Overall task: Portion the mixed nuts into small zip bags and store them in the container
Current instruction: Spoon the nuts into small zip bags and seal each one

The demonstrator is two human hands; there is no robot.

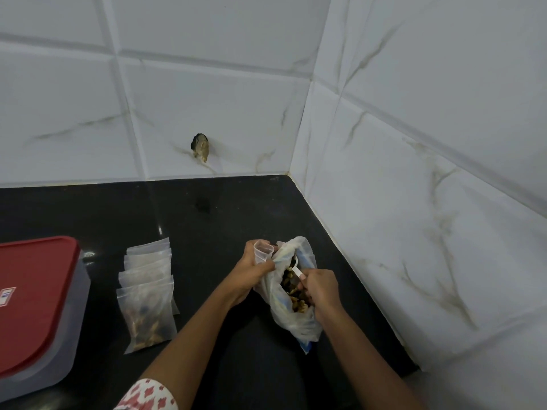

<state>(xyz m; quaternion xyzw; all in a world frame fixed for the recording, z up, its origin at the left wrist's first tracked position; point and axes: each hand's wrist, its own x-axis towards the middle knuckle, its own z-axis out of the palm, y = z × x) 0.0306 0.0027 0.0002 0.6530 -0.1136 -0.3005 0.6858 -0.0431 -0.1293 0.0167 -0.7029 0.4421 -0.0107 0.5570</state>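
A large clear plastic bag of mixed nuts (291, 316) stands open on the black counter. My left hand (251, 272) grips a small clear plastic cup (262, 252) together with the bag's rim. My right hand (321, 288) holds a white spoon (297, 272) whose bowl is down among the nuts inside the bag. To the left lies a row of small zip bags (146, 291), overlapping; the nearest one (148, 316) holds nuts. A clear container with a red lid (32, 300) sits at the far left, lid on.
The black counter (207, 220) ends at white tiled walls behind and to the right, forming a corner. A dark hole or stub (201, 147) shows in the back wall. A floral sleeve (148, 395) appears at the bottom.
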